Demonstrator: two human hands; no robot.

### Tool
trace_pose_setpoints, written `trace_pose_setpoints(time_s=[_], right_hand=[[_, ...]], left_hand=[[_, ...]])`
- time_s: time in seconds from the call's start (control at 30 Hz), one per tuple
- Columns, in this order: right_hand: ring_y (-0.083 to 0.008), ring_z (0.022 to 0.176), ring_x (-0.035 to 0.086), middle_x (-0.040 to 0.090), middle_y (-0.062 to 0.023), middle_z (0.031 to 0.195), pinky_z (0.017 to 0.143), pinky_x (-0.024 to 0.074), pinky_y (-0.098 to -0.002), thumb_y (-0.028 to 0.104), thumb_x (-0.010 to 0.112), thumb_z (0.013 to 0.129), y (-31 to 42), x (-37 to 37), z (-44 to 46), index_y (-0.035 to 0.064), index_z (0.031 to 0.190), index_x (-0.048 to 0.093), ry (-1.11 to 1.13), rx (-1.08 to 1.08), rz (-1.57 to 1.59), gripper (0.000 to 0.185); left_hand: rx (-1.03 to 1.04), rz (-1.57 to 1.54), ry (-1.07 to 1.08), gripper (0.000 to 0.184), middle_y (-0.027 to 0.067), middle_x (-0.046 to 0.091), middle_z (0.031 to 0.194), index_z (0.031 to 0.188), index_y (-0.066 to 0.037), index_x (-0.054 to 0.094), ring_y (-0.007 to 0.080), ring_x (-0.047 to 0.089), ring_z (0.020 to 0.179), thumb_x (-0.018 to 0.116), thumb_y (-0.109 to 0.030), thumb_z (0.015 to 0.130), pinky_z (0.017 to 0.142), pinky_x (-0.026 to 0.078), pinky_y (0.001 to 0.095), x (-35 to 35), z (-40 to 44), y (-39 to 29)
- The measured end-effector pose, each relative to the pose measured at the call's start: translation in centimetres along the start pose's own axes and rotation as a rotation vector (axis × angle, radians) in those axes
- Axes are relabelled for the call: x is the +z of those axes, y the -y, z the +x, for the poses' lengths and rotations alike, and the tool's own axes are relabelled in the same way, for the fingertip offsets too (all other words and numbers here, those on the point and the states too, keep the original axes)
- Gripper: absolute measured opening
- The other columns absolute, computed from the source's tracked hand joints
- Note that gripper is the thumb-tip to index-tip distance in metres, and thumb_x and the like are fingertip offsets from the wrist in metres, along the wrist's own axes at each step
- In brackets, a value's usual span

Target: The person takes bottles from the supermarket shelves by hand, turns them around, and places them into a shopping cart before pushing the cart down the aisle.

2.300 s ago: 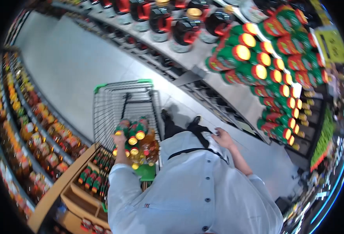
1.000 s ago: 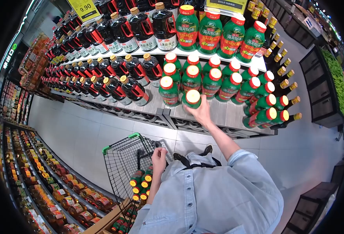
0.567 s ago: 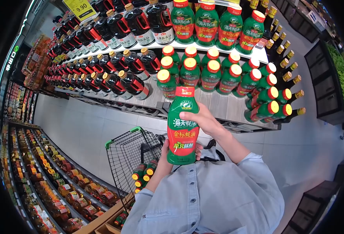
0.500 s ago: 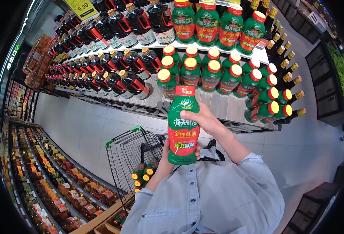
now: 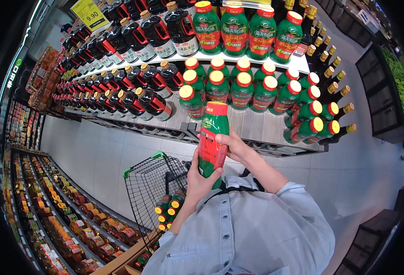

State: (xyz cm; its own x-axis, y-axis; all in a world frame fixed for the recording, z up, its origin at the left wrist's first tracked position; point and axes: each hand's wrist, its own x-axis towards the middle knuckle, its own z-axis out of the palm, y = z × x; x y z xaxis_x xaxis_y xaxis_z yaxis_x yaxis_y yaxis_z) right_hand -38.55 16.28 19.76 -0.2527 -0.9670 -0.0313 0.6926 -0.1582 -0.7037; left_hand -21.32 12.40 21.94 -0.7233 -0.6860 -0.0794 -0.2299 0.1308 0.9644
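A green bottle with a red cap and red label (image 5: 213,142) is held upright before my chest, turned so that its side faces the camera. My left hand (image 5: 199,178) wraps round its lower part, thumb across the base. My right hand (image 5: 234,145) grips it from the right at mid-height, thumb on the label. Just beyond it, similar green bottles (image 5: 240,91) with yellow-topped red caps stand in rows on the wooden shelf (image 5: 257,126). Several more such bottles (image 5: 168,211) lie in the shopping cart (image 5: 149,183) at my left.
Dark sauce bottles with red handles (image 5: 154,103) fill the shelf's left part. Slim dark bottles with yellow caps (image 5: 344,133) stand at its right end. Racks of oil bottles (image 5: 73,220) curve along the lower left. A crate of green vegetables (image 5: 394,78) is at the right.
Since about a second ago, the bottle has come off the shelf to my chest and into both hands. It has then turned from its front label to its side, and my left hand has shifted round its base.
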Motion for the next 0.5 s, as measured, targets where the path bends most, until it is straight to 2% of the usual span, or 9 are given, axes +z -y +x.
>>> trace_pose_setpoints(time_s=[0.2, 0.27, 0.33, 0.37, 0.43, 0.47, 0.5], right_hand=[[-0.0275, 0.126, 0.052, 0.050, -0.0153, 0.138, 0.105, 0.0450, -0.0446, 0.040, 0.079, 0.076, 0.6, 0.2, -0.4, 0.0018, 0.141, 0.035, 0.106, 0.005, 0.003, 0.088], [-0.0265, 0.126, 0.052, 0.050, -0.0149, 0.137, 0.105, 0.0445, -0.0441, 0.042, 0.081, 0.073, 0.9, 0.1, -0.3, 0.0020, 0.141, 0.036, 0.111, -0.010, -0.027, 0.090], [-0.0246, 0.125, 0.051, 0.050, -0.0139, 0.137, 0.106, 0.0416, -0.0423, 0.039, 0.085, 0.067, 0.6, -0.5, -0.3, 0.0022, 0.140, 0.036, 0.190, -0.172, -0.267, 0.096], [-0.0246, 0.125, 0.051, 0.050, -0.0139, 0.137, 0.106, 0.0416, -0.0423, 0.039, 0.085, 0.067, 0.6, -0.5, -0.7, 0.0022, 0.140, 0.036, 0.195, -0.167, -0.267, 0.096], [-0.0237, 0.125, 0.050, 0.049, -0.0128, 0.136, 0.106, 0.0391, -0.0405, 0.032, 0.087, 0.063, 1.0, 0.4, -1.7, 0.0019, 0.140, 0.034, 0.225, -0.210, -0.629, 0.099], [-0.0240, 0.124, 0.050, 0.049, -0.0127, 0.136, 0.107, 0.0383, -0.0397, 0.026, 0.086, 0.062, 1.5, 1.4, -2.3, 0.0012, 0.141, 0.033, 0.214, -0.200, -0.594, 0.098], [-0.0240, 0.124, 0.050, 0.049, -0.0127, 0.136, 0.107, 0.0383, -0.0397, 0.026, 0.086, 0.062, 1.5, 1.5, -2.4, 0.0012, 0.141, 0.033, 0.215, -0.199, -0.596, 0.098]], left_hand=[[0.036, 0.064, -0.021, 0.098, 0.0243, 0.052, 0.133, 0.147, 0.005, 0.024, 0.0322, 0.055, 0.123, 0.082, -0.021, 0.073, 0.102, 0.044, 0.0399, 0.3, -0.5, 0.6], [0.097, 0.098, -0.029, 0.100, 0.0208, 0.050, 0.135, 0.148, 0.003, 0.022, 0.0263, 0.053, 0.123, 0.082, -0.017, 0.071, 0.102, 0.043, 0.0383, 0.5, -0.3, 1.2], [0.139, 0.064, 0.017, 0.104, 0.0222, 0.047, 0.138, 0.148, 0.004, 0.019, 0.0293, 0.050, 0.126, 0.084, -0.017, 0.070, 0.104, 0.042, 0.0398, 0.3, 0.2, 2.7], [0.175, 0.035, 0.067, 0.109, 0.0236, 0.044, 0.140, 0.149, 0.004, 0.016, 0.0322, 0.047, 0.130, 0.087, -0.016, 0.068, 0.105, 0.041, 0.0412, 0.1, 0.4, 3.8], [0.190, 0.054, 0.101, 0.111, 0.0215, 0.042, 0.142, 0.149, 0.002, 0.015, 0.0310, 0.046, 0.131, 0.088, -0.015, 0.067, 0.105, 0.040, 0.0411, -0.1, 0.9, 6.0], [0.189, 0.010, 0.148, 0.109, 0.0204, 0.042, 0.141, 0.149, 0.001, 0.016, 0.0306, 0.046, 0.130, 0.087, -0.015, 0.068, 0.105, 0.040, 0.0409, -0.1, 1.0, 6.5], [0.190, -0.035, 0.196, 0.108, 0.0194, 0.042, 0.141, 0.149, 0.001, 0.017, 0.0301, 0.046, 0.130, 0.087, -0.015, 0.068, 0.105, 0.040, 0.0407, -0.1, 1.1, 6.6]])
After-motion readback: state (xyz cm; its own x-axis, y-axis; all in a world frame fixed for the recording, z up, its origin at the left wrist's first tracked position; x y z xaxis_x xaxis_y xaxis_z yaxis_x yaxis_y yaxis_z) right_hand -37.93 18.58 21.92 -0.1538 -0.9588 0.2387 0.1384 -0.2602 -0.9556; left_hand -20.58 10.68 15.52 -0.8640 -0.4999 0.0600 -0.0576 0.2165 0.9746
